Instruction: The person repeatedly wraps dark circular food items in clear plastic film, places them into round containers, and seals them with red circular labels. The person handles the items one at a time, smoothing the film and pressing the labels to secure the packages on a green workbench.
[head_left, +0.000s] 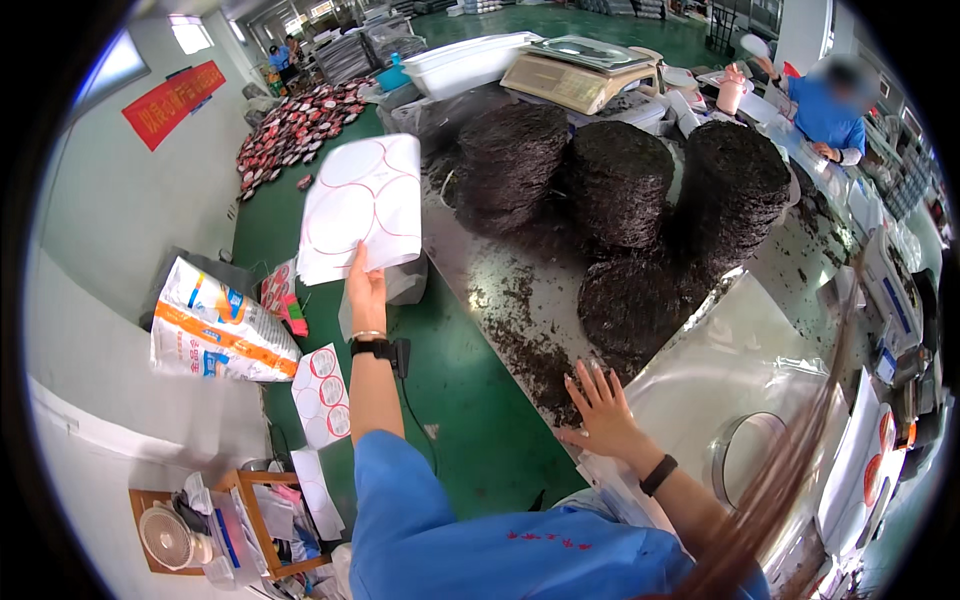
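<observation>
My left hand (366, 291) grips the lower edge of a stack of white sticker backing sheets (364, 202) with red-ringed circles, held out over the green floor. With fingers spread, my right hand (604, 412) lies at the near edge of the metal table (480, 277), among dark crumbs. Just beyond its fingertips is a low stack of dark, round, seaweed-like sheets (634, 304). Taller stacks of the same sheets, at left (514, 165), middle (621, 184) and right (733, 191), stand behind it. A clear plastic sheet (735, 352) and a metal ring (724, 461) lie right of my right hand.
A weighing scale (574, 79) and a white tub (469, 60) sit at the table's far end. A person in blue (829, 112) works at far right. On the floor at left are a printed sack (217, 322), label sheets (322, 394) and a wooden stool (251, 517) near a small fan (166, 536).
</observation>
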